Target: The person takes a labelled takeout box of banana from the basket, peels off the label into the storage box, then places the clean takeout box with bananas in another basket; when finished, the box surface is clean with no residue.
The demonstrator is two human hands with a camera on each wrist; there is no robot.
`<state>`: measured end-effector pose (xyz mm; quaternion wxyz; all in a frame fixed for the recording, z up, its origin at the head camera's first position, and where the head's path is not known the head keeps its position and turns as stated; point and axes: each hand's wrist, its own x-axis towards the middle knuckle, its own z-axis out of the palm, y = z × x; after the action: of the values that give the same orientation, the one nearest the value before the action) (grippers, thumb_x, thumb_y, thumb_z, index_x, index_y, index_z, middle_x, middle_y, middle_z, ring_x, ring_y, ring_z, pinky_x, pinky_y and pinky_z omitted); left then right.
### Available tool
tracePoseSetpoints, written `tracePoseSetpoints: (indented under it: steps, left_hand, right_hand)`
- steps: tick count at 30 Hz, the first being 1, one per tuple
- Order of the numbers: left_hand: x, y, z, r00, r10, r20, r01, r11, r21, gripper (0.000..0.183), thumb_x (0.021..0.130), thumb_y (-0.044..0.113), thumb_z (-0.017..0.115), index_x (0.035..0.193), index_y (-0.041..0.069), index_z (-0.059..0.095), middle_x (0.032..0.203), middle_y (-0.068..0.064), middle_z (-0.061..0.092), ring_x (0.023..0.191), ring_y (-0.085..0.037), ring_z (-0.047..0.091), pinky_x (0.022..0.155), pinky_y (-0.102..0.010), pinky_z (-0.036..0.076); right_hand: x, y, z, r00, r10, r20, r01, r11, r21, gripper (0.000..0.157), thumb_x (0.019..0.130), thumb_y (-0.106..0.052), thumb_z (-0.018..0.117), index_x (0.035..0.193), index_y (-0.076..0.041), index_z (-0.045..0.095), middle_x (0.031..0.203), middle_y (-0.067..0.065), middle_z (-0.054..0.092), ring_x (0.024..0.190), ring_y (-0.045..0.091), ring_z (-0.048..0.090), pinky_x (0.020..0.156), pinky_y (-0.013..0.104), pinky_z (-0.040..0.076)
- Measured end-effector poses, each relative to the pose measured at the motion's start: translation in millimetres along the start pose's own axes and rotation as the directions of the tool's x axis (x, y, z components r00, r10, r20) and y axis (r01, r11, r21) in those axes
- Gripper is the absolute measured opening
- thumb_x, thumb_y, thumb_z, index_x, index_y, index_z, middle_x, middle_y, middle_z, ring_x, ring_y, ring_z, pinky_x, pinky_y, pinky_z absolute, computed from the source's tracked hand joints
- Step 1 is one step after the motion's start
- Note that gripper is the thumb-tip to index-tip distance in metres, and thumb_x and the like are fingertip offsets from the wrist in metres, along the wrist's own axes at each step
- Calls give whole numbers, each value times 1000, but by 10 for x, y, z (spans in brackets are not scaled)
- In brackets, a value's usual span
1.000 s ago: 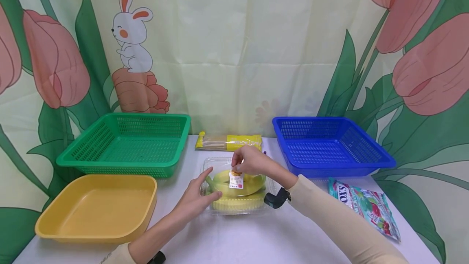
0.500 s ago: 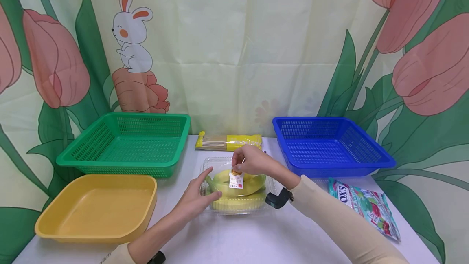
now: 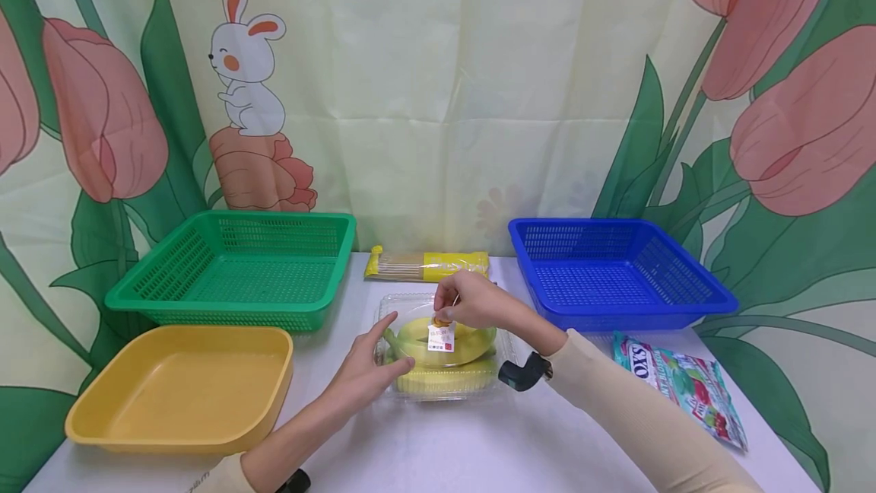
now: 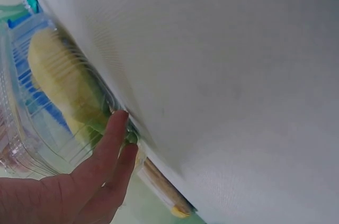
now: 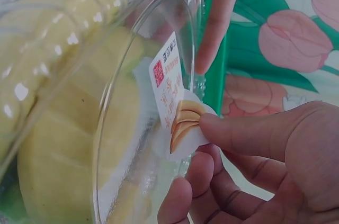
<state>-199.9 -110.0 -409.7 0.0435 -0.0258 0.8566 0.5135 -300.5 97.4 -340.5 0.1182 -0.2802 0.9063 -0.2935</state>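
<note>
A clear plastic clamshell box (image 3: 503,394) with yellow-green bananas (image 3: 472,345) inside lies on the white table. On its lid is a white label (image 3: 441,338) with a banana picture and red print. Between thumb and fingertips my right hand (image 3: 474,300) pinches the label's top end. In the right wrist view that end of the label (image 5: 185,128) stands away from the lid, while the printed part lies against it. My left hand (image 3: 363,370) touches the box's left side, thumb and index finger spread apart. Its straight fingers (image 4: 112,136) lie along the box wall.
Behind the box lies a yellow noodle packet (image 3: 427,265). A green basket (image 3: 335,272) and a yellow tub (image 3: 280,371) stand on the left, a blue basket (image 3: 630,322) at the back right. A teal candy bag (image 3: 684,386) lies near the right table edge.
My right wrist has shifted slightly to the right, its fingertips still pinching the label's top end. The left hand and the box have stayed in place.
</note>
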Motion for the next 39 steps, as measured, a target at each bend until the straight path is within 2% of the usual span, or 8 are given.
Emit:
tracePoseSetpoints:
  steps: [15,39]
  left_hand:
    - [-2,9,-5,1000,7,-2,-7,1000,3,82,93,27,78,165,25,39,163,-27,40,154,-51,35,120,-76,33]
    - [5,13,3,1000,-2,-12,2,1000,17,83,91,28,79,164,26,40,162,-26,42,153,-50,38,118,-75,36]
  right_hand:
    - [-54,-44,-41,1000,-16,-3,16,1000,-24,8,93,-5,78,86,-9,74,80,2,76,73,10,60,66,23,46]
    - [-92,-46,-49,1000,-9,5,9,1000,-5,10,93,-6,78,86,-10,73,79,1,74,72,11,57,64,24,43]
